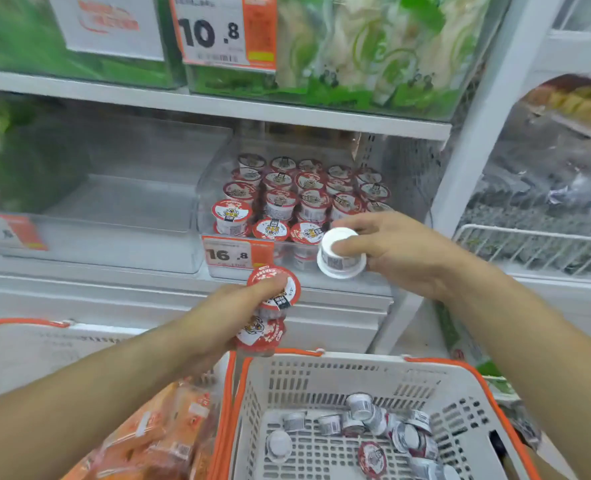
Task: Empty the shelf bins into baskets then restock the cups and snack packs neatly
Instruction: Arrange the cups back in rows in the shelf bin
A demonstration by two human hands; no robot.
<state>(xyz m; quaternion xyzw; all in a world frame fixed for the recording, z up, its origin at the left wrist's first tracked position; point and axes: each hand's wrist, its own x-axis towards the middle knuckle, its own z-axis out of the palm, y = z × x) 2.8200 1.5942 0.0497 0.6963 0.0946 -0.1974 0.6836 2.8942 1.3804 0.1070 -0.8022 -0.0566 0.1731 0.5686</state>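
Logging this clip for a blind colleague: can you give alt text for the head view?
The right hand holds an upturned white cup at a clear bin of cups; the left hand grips two stacked red-lidded cups above a white basket holding loose cups.

White shop shelving (218, 109), price tags 10.8 (214, 31) and 16.8 (230, 254), bright even light.

Red-lidded cups (297, 199) stacked in bin (214, 188)
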